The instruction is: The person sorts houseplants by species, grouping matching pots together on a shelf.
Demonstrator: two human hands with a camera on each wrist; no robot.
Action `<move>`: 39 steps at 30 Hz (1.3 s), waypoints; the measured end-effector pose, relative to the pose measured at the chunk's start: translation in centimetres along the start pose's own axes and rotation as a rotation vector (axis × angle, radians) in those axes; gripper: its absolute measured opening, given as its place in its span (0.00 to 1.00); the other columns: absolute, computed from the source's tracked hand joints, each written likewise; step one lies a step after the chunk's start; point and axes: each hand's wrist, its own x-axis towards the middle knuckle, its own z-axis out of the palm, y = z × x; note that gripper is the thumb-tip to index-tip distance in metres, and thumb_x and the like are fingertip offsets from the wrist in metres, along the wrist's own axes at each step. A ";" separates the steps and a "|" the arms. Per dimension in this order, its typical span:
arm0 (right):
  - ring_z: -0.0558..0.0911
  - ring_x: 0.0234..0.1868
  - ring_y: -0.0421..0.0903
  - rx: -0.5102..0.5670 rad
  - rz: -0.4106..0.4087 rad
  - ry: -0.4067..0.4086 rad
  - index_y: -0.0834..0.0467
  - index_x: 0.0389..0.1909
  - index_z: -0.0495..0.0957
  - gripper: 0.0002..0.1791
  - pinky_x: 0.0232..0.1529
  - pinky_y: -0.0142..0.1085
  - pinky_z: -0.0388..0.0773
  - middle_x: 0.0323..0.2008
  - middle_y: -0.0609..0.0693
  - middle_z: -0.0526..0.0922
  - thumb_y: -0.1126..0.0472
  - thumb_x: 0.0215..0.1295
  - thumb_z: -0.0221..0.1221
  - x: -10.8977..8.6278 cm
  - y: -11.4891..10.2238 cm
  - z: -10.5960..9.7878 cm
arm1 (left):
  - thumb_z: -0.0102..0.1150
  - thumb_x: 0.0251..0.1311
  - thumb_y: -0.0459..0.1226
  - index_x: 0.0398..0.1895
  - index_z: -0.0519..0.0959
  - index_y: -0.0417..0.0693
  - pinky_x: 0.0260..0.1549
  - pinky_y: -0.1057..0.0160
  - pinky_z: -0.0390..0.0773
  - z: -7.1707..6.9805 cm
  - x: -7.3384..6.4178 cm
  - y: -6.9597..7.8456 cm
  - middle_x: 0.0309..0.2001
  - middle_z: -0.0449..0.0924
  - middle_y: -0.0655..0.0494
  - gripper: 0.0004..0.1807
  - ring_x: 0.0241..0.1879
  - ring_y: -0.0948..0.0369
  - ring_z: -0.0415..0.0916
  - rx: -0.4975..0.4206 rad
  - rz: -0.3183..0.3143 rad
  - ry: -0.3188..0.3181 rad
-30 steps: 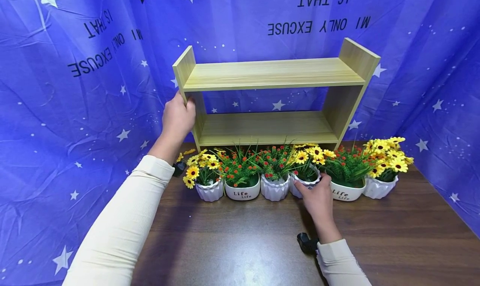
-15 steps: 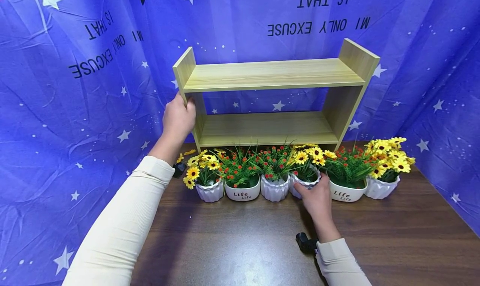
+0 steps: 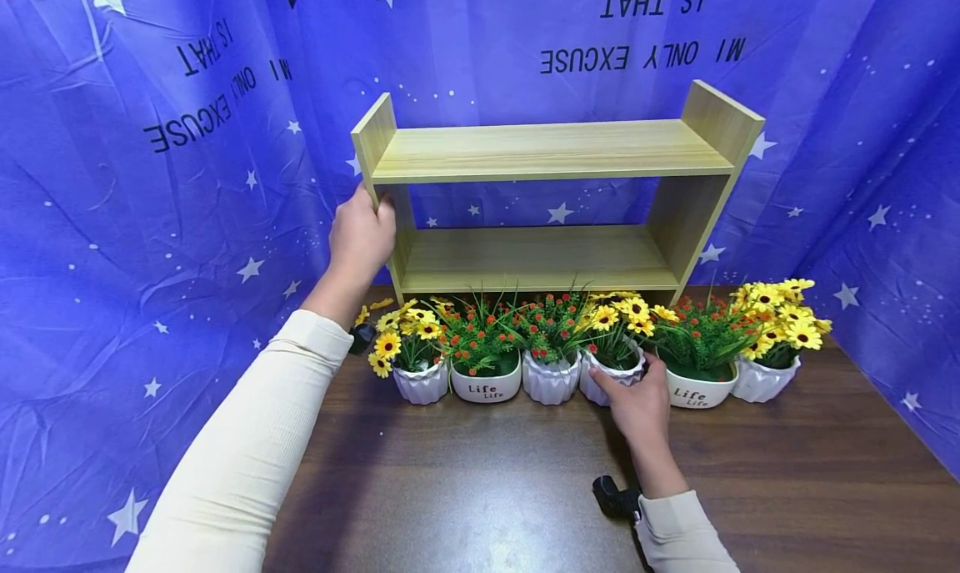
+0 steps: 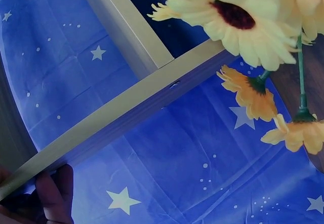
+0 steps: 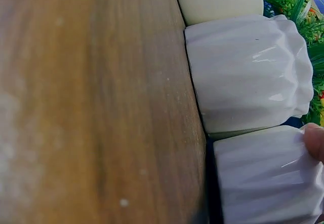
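Observation:
My left hand grips the left side panel of a light wooden two-tier shelf, below its upper board. In the left wrist view, my fingers lie against the edge of that panel. My right hand holds a white fluted flowerpot with yellow daisy-like flowers, thumb on its near side and fingers at its right. A thumb tip shows on this pot in the right wrist view. The pot stands on the table, fourth from the left in a row before the shelf.
Left of the held pot stand a fluted pot with red flowers, an oval "Life" planter and a yellow-flowered pot. To its right are another "Life" planter and a yellow-flowered pot. A blue starry curtain hangs behind.
Only the head view has shifted very slightly. Both hands keep their hold on the shelf and the flowerpot.

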 end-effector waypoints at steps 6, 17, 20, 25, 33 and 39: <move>0.66 0.66 0.63 0.032 -0.015 0.029 0.70 0.66 0.59 0.48 0.66 0.54 0.60 0.63 0.69 0.68 0.55 0.51 0.74 -0.4 -0.1 -0.4 | 0.42 0.74 0.45 0.56 0.74 0.42 0.48 0.37 0.72 -0.1 -0.1 0.2 0.55 0.79 0.36 0.20 0.53 0.37 0.77 -0.007 -0.005 -0.006; 0.69 0.63 0.59 0.119 -0.078 0.061 0.69 0.66 0.60 0.47 0.63 0.52 0.64 0.62 0.67 0.70 0.58 0.50 0.76 -1.1 -0.9 -1.2 | 0.42 0.74 0.45 0.56 0.74 0.42 0.47 0.37 0.72 -0.1 -0.2 0.2 0.55 0.79 0.37 0.19 0.53 0.38 0.77 -0.013 -0.012 -0.013; 0.70 0.63 0.59 0.128 -0.083 0.062 0.69 0.66 0.60 0.48 0.63 0.52 0.65 0.62 0.67 0.70 0.58 0.50 0.76 -1.3 -1.2 -1.7 | 0.42 0.74 0.45 0.55 0.74 0.42 0.47 0.37 0.72 -0.1 -0.2 0.2 0.54 0.79 0.37 0.19 0.53 0.38 0.77 -0.016 -0.012 -0.011; 0.71 0.60 0.58 0.133 -0.096 0.066 0.68 0.66 0.61 0.46 0.59 0.50 0.67 0.60 0.66 0.71 0.58 0.51 0.75 -1.6 -2.0 -2.5 | 0.43 0.74 0.45 0.54 0.74 0.42 0.47 0.37 0.72 0.0 -0.2 0.2 0.54 0.79 0.36 0.19 0.53 0.37 0.77 -0.018 -0.006 -0.002; 0.70 0.59 0.57 0.149 -0.133 0.051 0.67 0.66 0.60 0.47 0.56 0.48 0.67 0.59 0.64 0.70 0.56 0.51 0.76 -1.9 -3.4 -4.0 | 0.43 0.73 0.45 0.54 0.74 0.42 0.46 0.37 0.72 0.0 -0.2 0.1 0.54 0.79 0.36 0.18 0.53 0.37 0.77 -0.012 0.004 0.009; 0.71 0.56 0.52 0.148 -0.176 0.063 0.68 0.66 0.61 0.46 0.51 0.37 0.69 0.58 0.62 0.72 0.57 0.51 0.76 -2.1 -4.5 -5.1 | 0.42 0.74 0.45 0.54 0.74 0.42 0.46 0.37 0.72 0.0 -0.2 0.1 0.54 0.79 0.37 0.18 0.53 0.37 0.77 -0.016 0.005 0.004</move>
